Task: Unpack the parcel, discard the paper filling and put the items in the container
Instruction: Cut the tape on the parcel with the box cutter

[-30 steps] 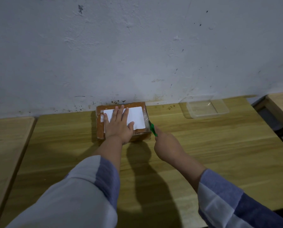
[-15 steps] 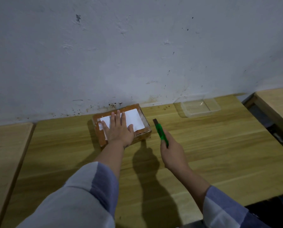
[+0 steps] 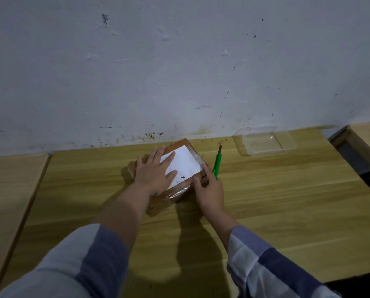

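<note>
A brown taped parcel (image 3: pixel 164 200) with a white label (image 3: pixel 185 161) lies turned at an angle on the wooden table (image 3: pixel 265 201). My left hand (image 3: pixel 155 172) presses flat on its top, fingers spread over the label. My right hand (image 3: pixel 209 191) touches the parcel's right corner and holds a green box cutter (image 3: pixel 217 162), blade pointing away toward the wall. A clear plastic container (image 3: pixel 264 143) sits empty at the back right near the wall.
A white scuffed wall (image 3: pixel 179 72) rises right behind the table. A second wooden table (image 3: pixel 9 186) adjoins on the left, a third (image 3: pixel 369 138) stands at the right across a dark gap.
The parcel has been rotated and pulled nearer to me. My right hand, still holding the cutter, has moved in from the right to touch the parcel's right corner.
</note>
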